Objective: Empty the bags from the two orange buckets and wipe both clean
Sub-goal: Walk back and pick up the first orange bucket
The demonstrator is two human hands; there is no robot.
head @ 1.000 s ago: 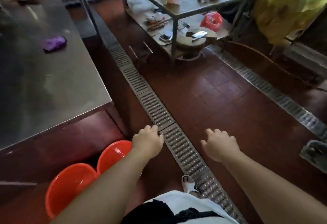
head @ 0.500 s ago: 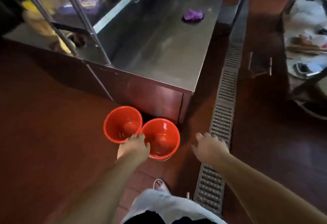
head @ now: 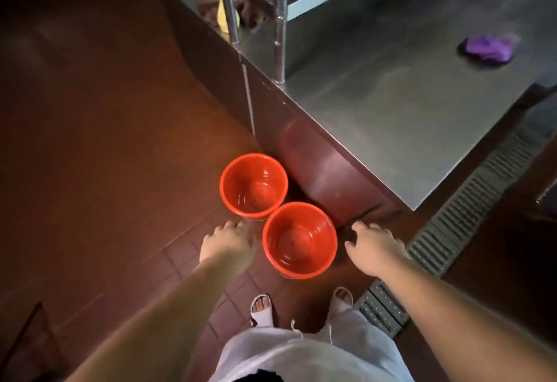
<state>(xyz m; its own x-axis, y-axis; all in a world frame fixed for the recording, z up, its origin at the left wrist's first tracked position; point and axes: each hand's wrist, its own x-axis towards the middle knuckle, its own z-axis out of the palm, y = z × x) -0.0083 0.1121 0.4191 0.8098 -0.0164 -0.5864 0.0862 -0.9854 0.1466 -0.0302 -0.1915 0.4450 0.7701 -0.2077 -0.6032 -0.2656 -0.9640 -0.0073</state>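
Two orange buckets stand side by side on the red tiled floor against the steel counter's end. The far bucket (head: pixel 253 185) and the near bucket (head: pixel 299 240) both look bare inside, with no bag showing. My left hand (head: pixel 229 244) hovers just left of the near bucket with fingers spread and holds nothing. On the other side of that bucket my right hand (head: pixel 372 246) reaches forward, fingers relaxed and free. A purple cloth (head: pixel 488 48) lies on the counter top at the far right.
The steel counter (head: pixel 391 104) carries an upper shelf on metal posts (head: pixel 280 19). A metal drain grate (head: pixel 470 215) runs along the floor at the right. My feet in white sandals (head: pixel 261 309) stand just behind the buckets.
My view has swung from the room down onto the buckets, which now sit centred in front of me. Both hands have come lower and flank the near bucket, fingers more spread.
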